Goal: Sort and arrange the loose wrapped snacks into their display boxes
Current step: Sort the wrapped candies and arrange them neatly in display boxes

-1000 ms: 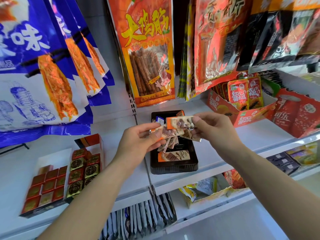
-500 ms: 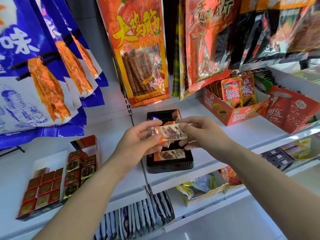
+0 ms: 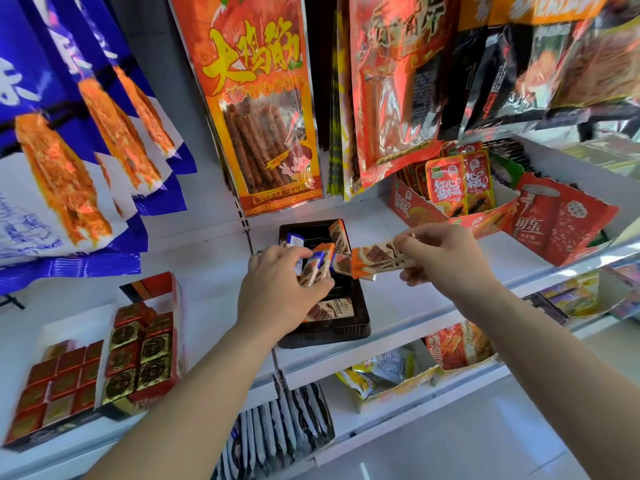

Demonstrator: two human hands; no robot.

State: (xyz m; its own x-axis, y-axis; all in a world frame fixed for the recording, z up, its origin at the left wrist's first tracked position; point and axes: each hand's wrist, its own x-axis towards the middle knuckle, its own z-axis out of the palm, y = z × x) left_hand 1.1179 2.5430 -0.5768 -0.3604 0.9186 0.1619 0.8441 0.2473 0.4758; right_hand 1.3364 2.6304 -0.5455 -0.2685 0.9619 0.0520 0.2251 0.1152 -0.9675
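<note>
Pinching orange-ended chocolate bars [image 3: 375, 259] crosswise in my right hand [image 3: 446, 261], black tray [image 3: 325, 336] down-left, beneath my left hand [image 3: 277, 289] gripping mixed bars [image 3: 316, 270].

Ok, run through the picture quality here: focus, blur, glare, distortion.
Head view, centre: the left hand gripping small wrapped bars and the right hand pinching an orange-ended bar by the dark tray are fairly sharp. Head view, edges: the blue bags and red foil squares smear softly. Head view, top right: glare streaks the hanging foil packs; the wide lens bows the white shelf.
</note>
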